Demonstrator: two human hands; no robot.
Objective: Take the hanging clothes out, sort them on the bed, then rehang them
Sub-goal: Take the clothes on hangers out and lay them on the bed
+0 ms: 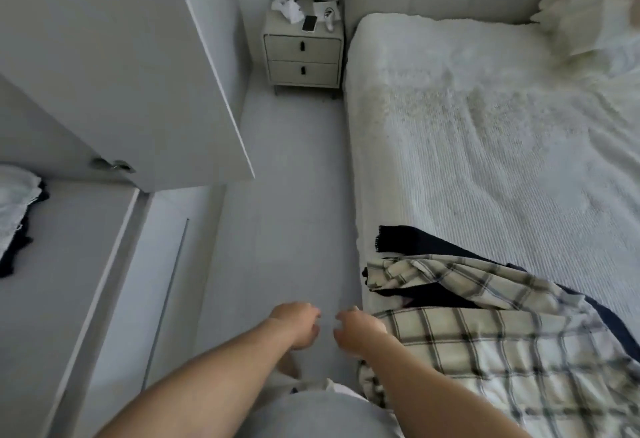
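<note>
Left hand (298,328): loosely curled, empty.
Right hand (358,330): half-curled, empty, beside plaid shirts (485,344).
Advice: separate the 2 shirts on bed (485,146).

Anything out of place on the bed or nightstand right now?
The plaid shirts lie crumpled in an unsorted heap with a dark garment at the bed edge, partly overhanging. Crumpled tissue sits on the nightstand. Nothing looks spilled or damaged.

I can't make out the small items on the nightstand (304,39); beside the bed (485,146), the plaid shirt (485,351) is cut off by the frame's edge.
</note>
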